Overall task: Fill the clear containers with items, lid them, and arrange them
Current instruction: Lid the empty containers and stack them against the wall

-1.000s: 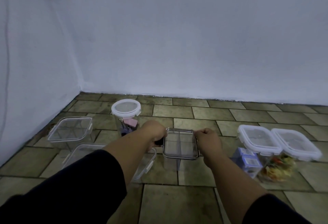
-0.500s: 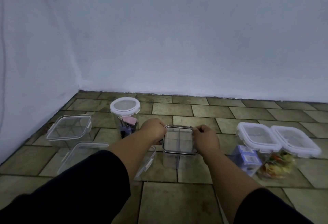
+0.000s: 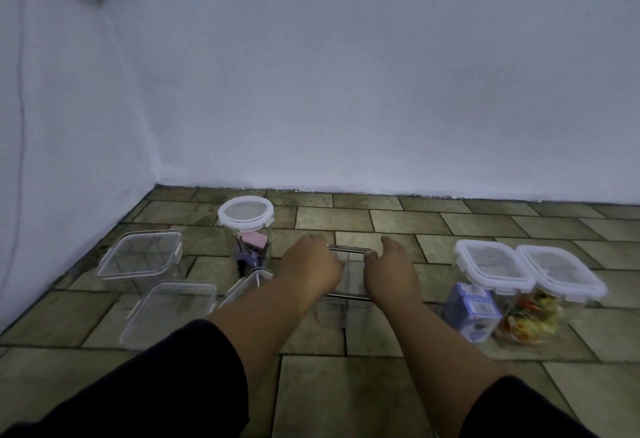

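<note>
The square clear container [image 3: 349,273] with a dark, metallic-looking rim stands on the mottled tiled floor [image 3: 346,399], straight ahead between both hands. The left hand [image 3: 311,271] covers its left edge and the right hand [image 3: 389,273] its right edge, each grip curled onto the rim. Near its left stand a round clear jar [image 3: 246,229] with a white-rimmed lid and two lidless clear tubs [image 3: 142,257]. Well apart to the right stand two white-lidded containers [image 3: 493,269].
</note>
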